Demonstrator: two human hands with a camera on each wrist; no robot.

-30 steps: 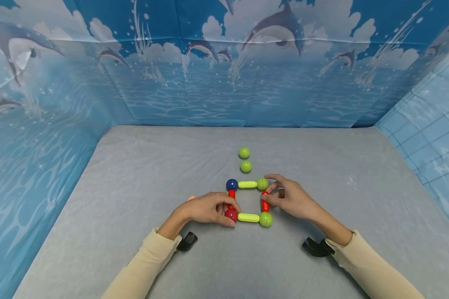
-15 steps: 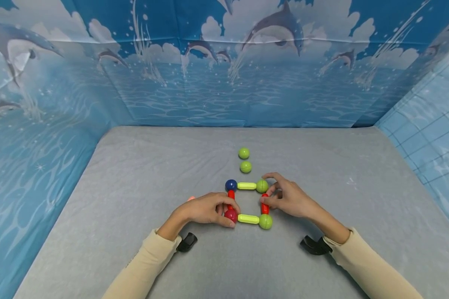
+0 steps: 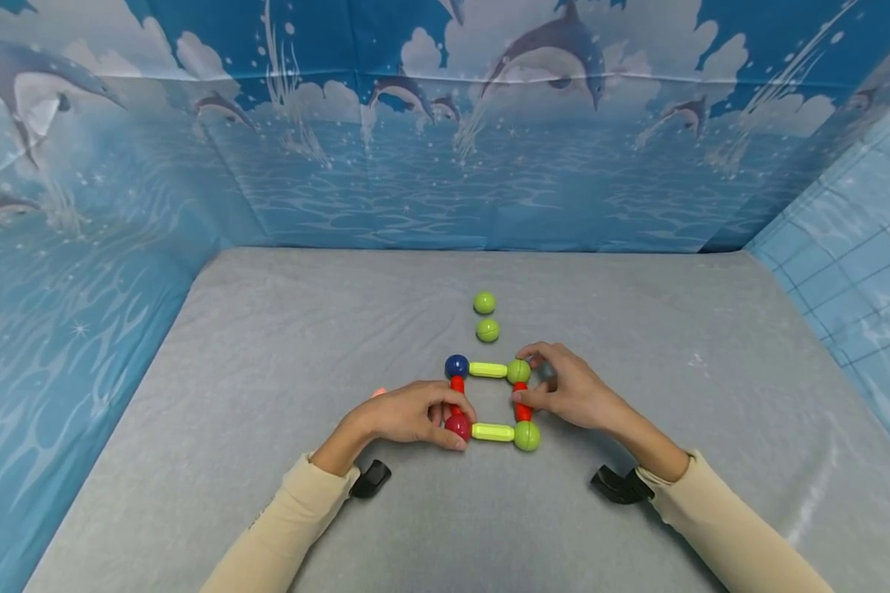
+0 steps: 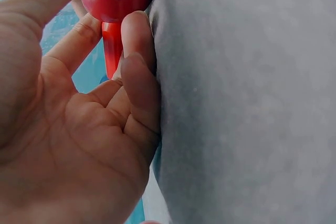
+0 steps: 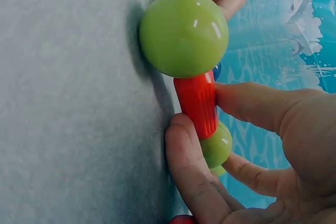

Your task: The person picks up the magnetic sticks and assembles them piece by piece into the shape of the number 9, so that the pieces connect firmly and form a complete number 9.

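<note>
A four-sided frame of balls and rods lies on the grey cloth. My left hand (image 3: 421, 413) grips the red ball (image 3: 457, 427) at its near left corner, thumb on the near side. From that ball a red rod (image 4: 112, 48) runs to the blue ball (image 3: 456, 366). My right hand (image 3: 569, 390) pinches the right red rod (image 5: 197, 103) between thumb and a finger, another fingertip at the far green ball (image 3: 518, 371). The near green ball (image 5: 184, 34) sits at the rod's other end. Yellow-green rods, one far (image 3: 487, 370) and one near (image 3: 493, 432), form the other sides.
Two loose green balls, one farther (image 3: 484, 302) and one closer (image 3: 488, 330), lie beyond the frame. A small orange-pink piece (image 3: 379, 392) shows partly behind my left hand. Dolphin-printed curtains (image 3: 415, 181) rise at the back and sides of the grey cloth (image 3: 304, 313).
My right hand has shifted slightly left with the red rod, whose far end leans inward. The far green ball and blue ball have moved slightly left. My left hand stays put.
</note>
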